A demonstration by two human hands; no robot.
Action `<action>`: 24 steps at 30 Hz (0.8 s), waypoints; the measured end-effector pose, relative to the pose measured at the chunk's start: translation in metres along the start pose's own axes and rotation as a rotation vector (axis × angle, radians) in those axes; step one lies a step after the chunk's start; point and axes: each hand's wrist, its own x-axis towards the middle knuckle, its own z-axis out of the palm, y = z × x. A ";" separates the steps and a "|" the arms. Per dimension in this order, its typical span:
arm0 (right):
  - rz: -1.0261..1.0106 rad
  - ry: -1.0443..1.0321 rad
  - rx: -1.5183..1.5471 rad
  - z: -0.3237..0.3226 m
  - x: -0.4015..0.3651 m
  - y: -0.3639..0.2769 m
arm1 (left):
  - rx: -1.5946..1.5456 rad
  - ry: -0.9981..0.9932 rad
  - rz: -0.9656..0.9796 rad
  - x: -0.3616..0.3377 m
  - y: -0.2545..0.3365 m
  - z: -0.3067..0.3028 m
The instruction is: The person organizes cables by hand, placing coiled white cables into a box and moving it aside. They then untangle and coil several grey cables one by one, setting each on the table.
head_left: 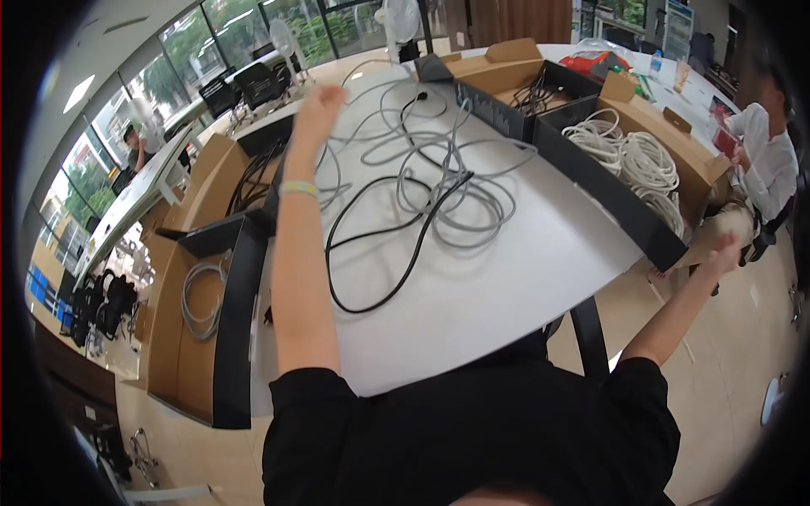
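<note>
Two hands are blurred, their grip cannot be told: left hand (319, 108) is raised over grey cables (460, 198) on the tabletop (523, 278), right hand (724, 253) beside a box (609, 196)

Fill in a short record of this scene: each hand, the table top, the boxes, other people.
Left hand: stretched over the white table, at the grey cables; grip blurred.
Right hand: out to the side, near the cardboard box of white cables.
Table top: grey cables tangled with a black cable.
Other people: a person in white seated at right.
</note>
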 end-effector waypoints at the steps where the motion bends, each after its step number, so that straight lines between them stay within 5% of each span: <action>1: -0.099 -0.035 0.086 0.005 -0.004 -0.032 | 0.078 -0.024 0.016 -0.010 0.006 0.019; 4: -0.411 -0.272 0.212 0.050 -0.079 -0.132 | -0.138 -0.141 -0.129 -0.020 -0.008 0.072; 6: -0.561 -0.583 0.358 0.077 -0.101 -0.165 | -0.164 0.060 -0.205 -0.024 -0.026 0.105; 8: -0.715 -0.777 0.616 0.138 -0.234 -0.211 | -0.155 0.095 -0.297 -0.036 -0.025 0.128; 10: -0.651 -0.955 0.646 0.152 -0.344 -0.223 | -0.148 0.142 -0.379 -0.038 -0.033 0.136; 12: -0.562 -1.498 0.746 0.182 -0.327 -0.202 | -1.104 -0.113 -0.648 -0.032 -0.046 0.137; 14: -1.350 -1.029 -0.005 0.209 -0.351 -0.179 | -1.130 -0.085 -0.744 -0.026 -0.047 0.149; 15: -0.681 -1.359 0.617 0.212 -0.441 -0.185 | -1.187 -0.016 -0.837 -0.025 -0.049 0.157; 16: -0.534 -1.391 0.528 0.229 -0.453 -0.165 | -1.244 0.056 -0.927 -0.022 -0.048 0.162; 17: -0.274 -1.652 0.454 0.237 -0.456 -0.151 | -1.215 0.107 -0.928 -0.023 -0.036 0.160; 18: -0.296 -1.806 0.522 0.258 -0.461 -0.122 | -1.220 0.109 -0.917 -0.023 -0.029 0.152; 21: -0.180 -1.874 0.143 0.272 -0.484 -0.074 | -1.119 -0.020 -0.489 -0.021 -0.003 0.133; 24: 0.074 -1.766 -0.186 0.292 -0.485 -0.005 | -0.746 -0.156 -0.143 -0.004 0.066 0.088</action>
